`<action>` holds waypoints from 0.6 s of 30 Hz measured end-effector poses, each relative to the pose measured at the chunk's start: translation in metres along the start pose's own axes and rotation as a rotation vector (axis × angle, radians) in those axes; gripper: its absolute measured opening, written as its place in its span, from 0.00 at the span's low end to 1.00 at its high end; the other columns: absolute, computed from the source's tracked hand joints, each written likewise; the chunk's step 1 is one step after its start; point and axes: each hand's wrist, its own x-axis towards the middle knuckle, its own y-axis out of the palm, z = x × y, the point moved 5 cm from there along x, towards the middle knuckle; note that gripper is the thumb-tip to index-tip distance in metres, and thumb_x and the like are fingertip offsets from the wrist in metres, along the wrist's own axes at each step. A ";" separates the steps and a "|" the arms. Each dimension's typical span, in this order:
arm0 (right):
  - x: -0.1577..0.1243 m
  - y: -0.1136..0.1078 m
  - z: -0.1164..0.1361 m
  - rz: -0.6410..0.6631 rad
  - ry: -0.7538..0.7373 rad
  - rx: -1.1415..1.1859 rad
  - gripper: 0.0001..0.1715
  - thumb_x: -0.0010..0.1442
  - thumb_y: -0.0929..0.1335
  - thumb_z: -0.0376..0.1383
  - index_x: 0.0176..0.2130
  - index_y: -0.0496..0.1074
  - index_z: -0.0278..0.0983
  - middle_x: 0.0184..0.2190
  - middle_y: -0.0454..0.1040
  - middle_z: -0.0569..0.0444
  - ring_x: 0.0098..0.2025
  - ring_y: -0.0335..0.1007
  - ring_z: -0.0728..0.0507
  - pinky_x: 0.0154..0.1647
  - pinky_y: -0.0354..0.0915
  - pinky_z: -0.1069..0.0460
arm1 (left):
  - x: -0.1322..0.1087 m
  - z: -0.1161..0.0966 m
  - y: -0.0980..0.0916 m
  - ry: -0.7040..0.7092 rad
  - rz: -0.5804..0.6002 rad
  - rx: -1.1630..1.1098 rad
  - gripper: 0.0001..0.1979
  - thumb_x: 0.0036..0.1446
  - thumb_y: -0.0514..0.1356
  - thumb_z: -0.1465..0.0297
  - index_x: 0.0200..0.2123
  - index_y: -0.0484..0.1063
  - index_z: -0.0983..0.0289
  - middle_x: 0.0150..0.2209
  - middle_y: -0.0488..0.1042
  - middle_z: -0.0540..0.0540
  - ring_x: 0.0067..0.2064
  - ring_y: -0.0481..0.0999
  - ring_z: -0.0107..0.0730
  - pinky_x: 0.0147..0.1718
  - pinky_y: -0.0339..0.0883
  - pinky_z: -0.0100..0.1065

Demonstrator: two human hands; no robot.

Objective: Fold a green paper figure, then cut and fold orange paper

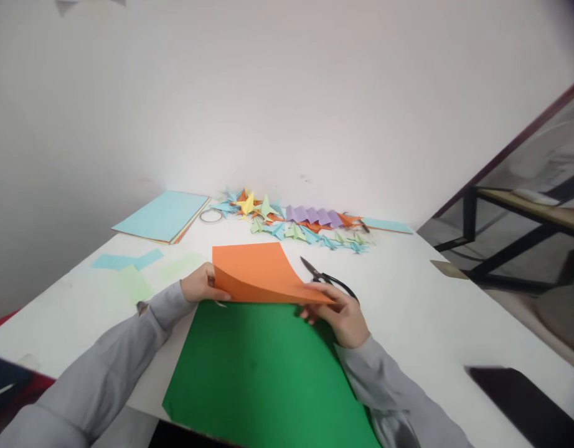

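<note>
An orange sheet of paper point(254, 270) is held between both hands over the far end of a green board point(268, 367). My left hand point(203, 284) pinches the sheet's near left corner. At the near right corner my right hand point(338, 311) grips it, thumb on top and fingers beneath. The sheet's near edge is raised and bowed, with its far part lying toward the back. Just beyond my right hand, black-handled scissors point(317, 274) lie on the white table, their handles partly behind the hand.
Stacked coloured sheets point(163, 214) lie at the back left, beside a thin ring point(211, 216). Folded paper pieces point(268, 211) and a purple pleated strip point(314, 216) line the wall. Blue and green scraps point(128, 267) lie left; a dark flat object point(525, 398) lies right.
</note>
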 end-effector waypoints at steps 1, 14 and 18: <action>-0.001 0.002 0.002 0.019 -0.045 -0.089 0.17 0.46 0.69 0.35 0.39 0.71 0.35 0.24 0.76 0.52 0.24 0.73 0.44 0.23 0.68 0.51 | 0.000 0.000 0.001 0.000 0.022 0.000 0.13 0.36 0.69 0.71 0.29 0.78 0.68 0.31 0.79 0.59 0.34 0.78 0.38 0.34 0.72 0.36; -0.002 0.003 -0.004 0.085 -0.135 -0.239 0.10 0.48 0.70 0.37 0.34 0.75 0.37 0.36 0.78 0.48 0.38 0.74 0.42 0.38 0.70 0.51 | -0.001 -0.003 0.010 0.142 0.251 -0.175 0.08 0.40 0.68 0.67 0.25 0.78 0.65 0.30 0.79 0.61 0.39 0.77 0.44 0.45 0.65 0.47; -0.011 0.002 -0.002 0.119 -0.223 -0.334 0.13 0.48 0.69 0.38 0.36 0.76 0.37 0.36 0.78 0.47 0.37 0.75 0.41 0.38 0.71 0.51 | -0.002 -0.002 0.012 0.130 0.344 -0.177 0.12 0.45 0.64 0.61 0.29 0.79 0.64 0.32 0.78 0.64 0.41 0.76 0.46 0.48 0.62 0.46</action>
